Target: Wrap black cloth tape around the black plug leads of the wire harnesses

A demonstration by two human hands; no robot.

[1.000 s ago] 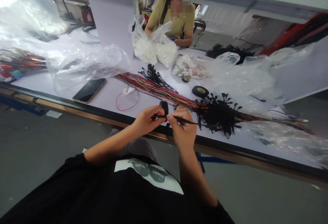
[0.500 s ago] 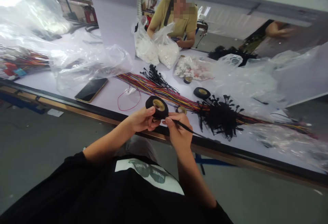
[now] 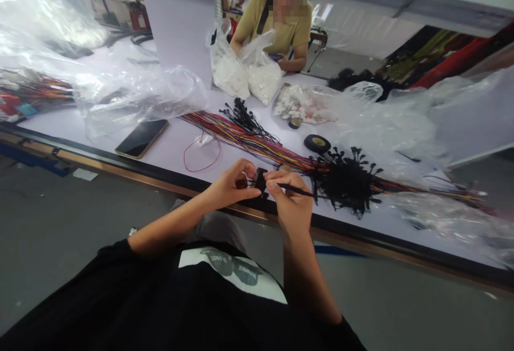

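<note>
My left hand [image 3: 235, 182] is closed around a roll of black tape [image 3: 261, 181], now turned nearly edge-on between the hands. Just right of it, my right hand [image 3: 292, 201] pinches a thin black taped cable [image 3: 299, 188], its fingertips close against the roll. The cable runs off to the right toward a dense black bunch of connector leads [image 3: 347, 180]. How the tape meets the cable is hidden by my fingers. Behind the hands lies a long bundle of red, yellow and black wires [image 3: 244, 139].
A phone [image 3: 142, 138] and a thin pink wire loop [image 3: 203, 153] lie to the left. Another black tape roll [image 3: 317, 143] sits behind the bundle. Bags of white connectors [image 3: 263, 81] stand at the back, near a seated person [image 3: 277, 30]. Clear plastic bags [image 3: 140, 94] cover the left side.
The tape roll has turned from face-up to edge-on, and my left hand has shifted right with it. My right hand has moved slightly right, still gripping the cable.
</note>
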